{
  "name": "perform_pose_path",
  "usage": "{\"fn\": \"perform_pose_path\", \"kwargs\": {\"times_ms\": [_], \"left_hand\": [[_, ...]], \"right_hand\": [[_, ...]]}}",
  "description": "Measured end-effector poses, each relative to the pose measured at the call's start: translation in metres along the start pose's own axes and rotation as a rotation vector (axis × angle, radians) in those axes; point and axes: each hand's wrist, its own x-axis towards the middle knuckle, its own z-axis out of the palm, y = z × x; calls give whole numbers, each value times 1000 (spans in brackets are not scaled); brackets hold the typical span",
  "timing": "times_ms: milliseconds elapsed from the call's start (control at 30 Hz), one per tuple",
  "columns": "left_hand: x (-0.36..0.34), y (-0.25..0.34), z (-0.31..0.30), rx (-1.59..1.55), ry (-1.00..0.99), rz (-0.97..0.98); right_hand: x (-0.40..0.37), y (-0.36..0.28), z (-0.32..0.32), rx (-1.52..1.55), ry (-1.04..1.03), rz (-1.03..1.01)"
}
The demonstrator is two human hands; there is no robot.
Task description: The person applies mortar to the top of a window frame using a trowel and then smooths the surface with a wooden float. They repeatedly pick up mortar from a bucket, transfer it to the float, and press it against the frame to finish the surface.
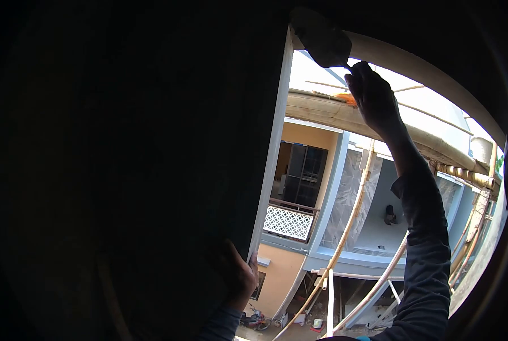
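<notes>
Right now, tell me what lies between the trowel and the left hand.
In the head view, a pale strip runs between the trowel and the left hand.

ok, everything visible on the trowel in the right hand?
The trowel is a dark, backlit silhouette: broad blade with a rounded edge, thin neck, handle mostly hidden in the right hand, which grips it. It's raised near the top of the pale edge strip, blade up and left in view. Material and contact beyond the hand: can't tell.
</notes>
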Motion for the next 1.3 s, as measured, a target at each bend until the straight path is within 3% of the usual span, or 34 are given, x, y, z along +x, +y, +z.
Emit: {"fn": "perform_pose_path", "kwargs": {"times_ms": [100,133,233,333,433,667,733,833,867,933,1000,1067,1100,1233,1300], "left_hand": [[5,0,-2,58,22,12],[7,0,-4,43,18,14],[11,0,-3,19,21,10],[7,0,-9,17,27,6],[14,0,-4,-11,-1,2],[9,-2,8,-50,-1,-14],[12,0,8,-40,3,1],[14,1,7,-19,-21,-19],[14,1,7,-15,-51,-45],[14,1,6,-27,-44,-39],[10,2,4,-39,-29,-41],[6,2,4,-14,-45,-74],[11,0,12,-13,-47,-74],[12,-2,14,-48,-47,-71],[12,-1,13,-44,-57,-76]], "right_hand": [[28,8,-22,-314,23,-183],[37,-8,-39,-402,-146,-68],[68,12,-39,-391,-143,-236],[80,-8,-54,-497,-117,-273],[84,16,-50,-539,-125,-323],[50,54,-121,-729,-302,-50],[41,59,-141,-785,-385,116],[38,59,-148,-814,-282,105],[40,57,-141,-816,-281,107],[49,41,-109,-587,-120,-190],[70,7,-84,-513,-301,-144],[78,-17,-69,-455,-222,-302],[86,4,-35,-394,-180,-294],[82,1,-30,-485,-247,-223],[70,10,-46,-494,-179,-192]]}}
